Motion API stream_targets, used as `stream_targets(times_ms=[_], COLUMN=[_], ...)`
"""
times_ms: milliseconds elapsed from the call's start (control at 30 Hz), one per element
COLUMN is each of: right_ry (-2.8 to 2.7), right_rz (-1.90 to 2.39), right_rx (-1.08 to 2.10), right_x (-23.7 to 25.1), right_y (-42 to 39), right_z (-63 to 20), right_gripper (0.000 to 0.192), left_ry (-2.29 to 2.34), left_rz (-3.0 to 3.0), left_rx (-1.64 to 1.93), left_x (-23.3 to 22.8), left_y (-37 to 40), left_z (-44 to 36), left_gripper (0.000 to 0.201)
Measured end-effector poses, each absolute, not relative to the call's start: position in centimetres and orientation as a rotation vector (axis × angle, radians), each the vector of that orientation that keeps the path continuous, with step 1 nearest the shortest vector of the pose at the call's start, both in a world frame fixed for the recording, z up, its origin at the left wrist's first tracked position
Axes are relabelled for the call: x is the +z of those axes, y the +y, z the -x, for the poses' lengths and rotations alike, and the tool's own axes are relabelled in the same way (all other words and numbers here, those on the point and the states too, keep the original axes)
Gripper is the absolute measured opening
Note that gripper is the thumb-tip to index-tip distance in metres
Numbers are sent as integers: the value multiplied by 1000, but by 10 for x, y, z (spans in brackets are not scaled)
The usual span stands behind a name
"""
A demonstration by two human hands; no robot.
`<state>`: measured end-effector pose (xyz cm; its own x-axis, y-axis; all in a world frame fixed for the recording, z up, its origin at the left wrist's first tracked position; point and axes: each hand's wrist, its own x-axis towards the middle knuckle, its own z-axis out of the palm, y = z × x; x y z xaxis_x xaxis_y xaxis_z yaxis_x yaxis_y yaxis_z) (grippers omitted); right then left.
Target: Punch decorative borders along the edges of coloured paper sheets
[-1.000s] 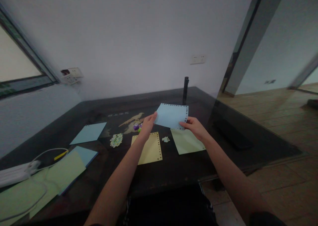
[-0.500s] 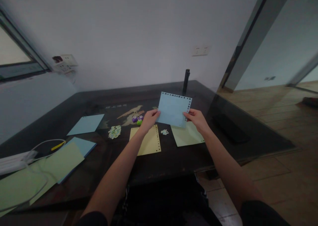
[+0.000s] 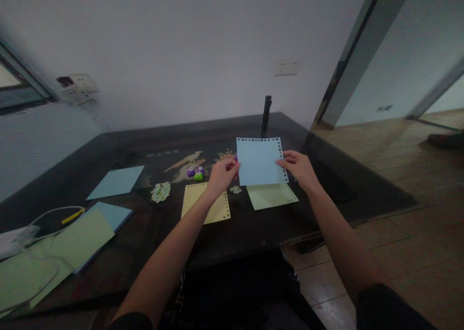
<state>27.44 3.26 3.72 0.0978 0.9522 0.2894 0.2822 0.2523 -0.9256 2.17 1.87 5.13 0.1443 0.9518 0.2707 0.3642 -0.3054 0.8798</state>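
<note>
From my remote feed, I see the left hand (image 3: 222,175) and right hand (image 3: 301,170), fingers pinching opposite edges of a light-blue square paper sheet (image 3: 260,162) with punched holes, raised above the dark, glossy tabletop (image 3: 253,231).

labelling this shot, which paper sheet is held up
The blue sheet between left hand and right hand, punched along its top and right edges; the other sheets lie on the desk.
</note>
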Motion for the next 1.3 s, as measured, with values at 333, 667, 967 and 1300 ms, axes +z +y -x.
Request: stream_targets(times_ms=[333,667,967,1300], right_ry=[-1629,-1751,-1854,-1912], right_rz=[1470,1572,1701,1927], right_rx=[735,738,638,476], right_x=[1,-5,-2,3], right_y=[29,24,21,17], right_z=[-303,-305,-303,-297], right_gripper=[48,46,43,40], left_ry=[1512,1556,1602,1657], left_rz=[-2037,-2030,-2060,-2156], left_rx=[712,625,584,544], left_x=[22,19,11,8], left_y=[9,2,-2,-1], left_z=[-48,-50,-54,-53], left_gripper=[26,23,24,23])
